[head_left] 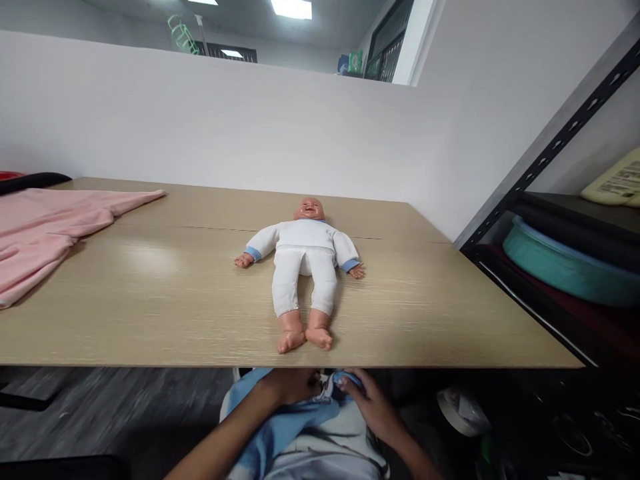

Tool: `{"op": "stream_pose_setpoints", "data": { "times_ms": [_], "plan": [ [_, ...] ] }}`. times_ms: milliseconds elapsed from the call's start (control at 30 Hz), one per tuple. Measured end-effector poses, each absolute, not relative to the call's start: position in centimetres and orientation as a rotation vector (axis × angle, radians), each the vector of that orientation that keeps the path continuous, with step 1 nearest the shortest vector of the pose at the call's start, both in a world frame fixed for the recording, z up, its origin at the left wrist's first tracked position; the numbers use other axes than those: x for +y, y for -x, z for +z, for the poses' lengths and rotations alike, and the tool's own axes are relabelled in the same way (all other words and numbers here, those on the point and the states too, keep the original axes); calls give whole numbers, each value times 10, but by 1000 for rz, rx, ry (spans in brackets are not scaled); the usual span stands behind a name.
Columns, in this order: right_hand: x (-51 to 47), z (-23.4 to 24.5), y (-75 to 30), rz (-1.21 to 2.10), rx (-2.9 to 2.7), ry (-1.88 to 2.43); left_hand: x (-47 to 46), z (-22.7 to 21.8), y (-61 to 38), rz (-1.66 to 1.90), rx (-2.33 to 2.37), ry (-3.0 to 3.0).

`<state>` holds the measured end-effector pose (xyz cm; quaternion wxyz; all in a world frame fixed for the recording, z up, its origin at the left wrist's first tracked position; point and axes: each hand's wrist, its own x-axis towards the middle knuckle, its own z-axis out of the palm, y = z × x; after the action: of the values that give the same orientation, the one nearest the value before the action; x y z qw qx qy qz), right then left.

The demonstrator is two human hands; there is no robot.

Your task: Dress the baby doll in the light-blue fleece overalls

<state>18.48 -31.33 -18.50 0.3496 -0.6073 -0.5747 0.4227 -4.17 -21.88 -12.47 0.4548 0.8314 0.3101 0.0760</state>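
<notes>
A baby doll [304, 267] in a white suit with blue cuffs lies on its back on the wooden table [150, 307], feet toward me. Below the table's front edge, my left hand [290, 385] and my right hand [370, 403] are both closed on a blue and white cloth [300, 433] in my lap. Part of each hand's fingers is hidden in the folds of the cloth.
A pink cloth [45, 233] is spread over the table's left end, with a black object [30, 181] behind it. A white partition wall stands behind the table. A black metal shelf [560, 147] at the right holds a teal basin [565, 267]. A tape roll [463, 410] lies on the floor.
</notes>
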Motion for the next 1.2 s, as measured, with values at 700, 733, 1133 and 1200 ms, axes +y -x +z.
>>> {"op": "stream_pose_setpoints", "data": {
  "times_ms": [700,733,1133,1200],
  "plan": [
    [-323,79,-154,1081,-1977,807,-288,72,142,635,540,-1961],
    [-314,88,-156,1131,-1977,819,-279,75,141,693,532,-1895],
    [-225,105,-167,1237,-2074,913,-181,94,125,431,626,-1949],
    [-214,104,-170,1228,-2001,957,-169,89,122,485,583,-1894]
  ]
}}
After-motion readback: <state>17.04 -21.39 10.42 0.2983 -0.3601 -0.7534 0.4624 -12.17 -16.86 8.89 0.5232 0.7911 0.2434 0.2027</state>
